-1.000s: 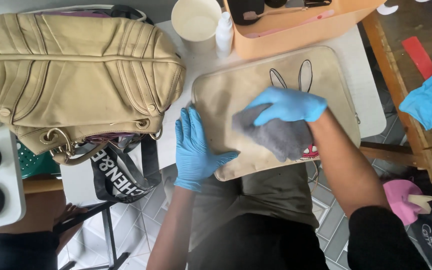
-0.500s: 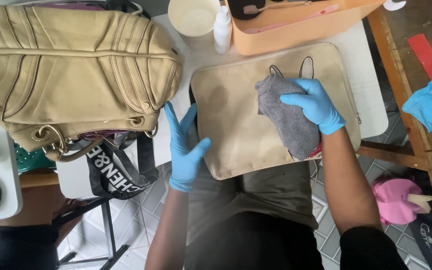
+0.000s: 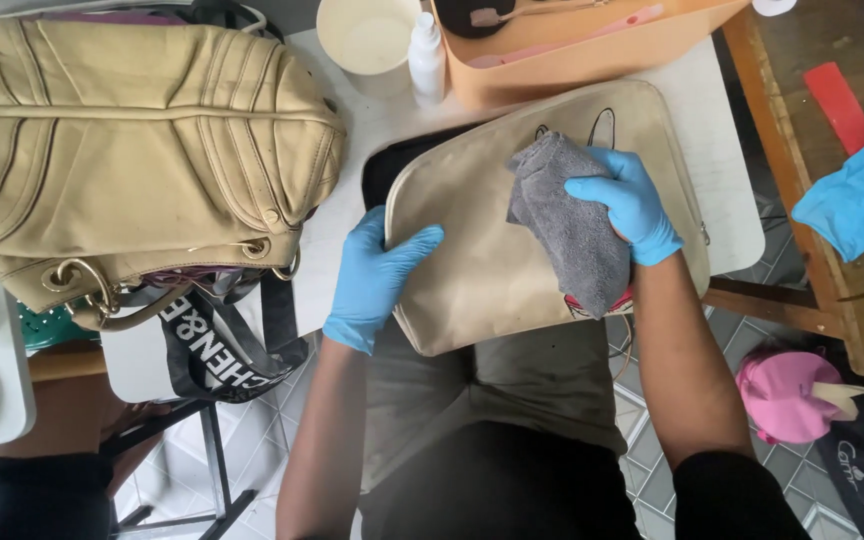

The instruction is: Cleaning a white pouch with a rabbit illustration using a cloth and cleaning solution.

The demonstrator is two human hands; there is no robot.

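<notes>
**Grey cloth pressed on the beige case**

Our right hand (image 3: 627,205) curled its fingers (image 3: 592,188) over a grey cloth (image 3: 572,225), pressing it on the flat beige case (image 3: 482,270) at frame centre. Our left hand (image 3: 377,275) lay with fingers together, flat on the case's left edge. The white counter (image 3: 352,130) carried a tan handbag (image 3: 122,150), upper left, and an orange tray (image 3: 592,50) holding dark tools, top.
</notes>
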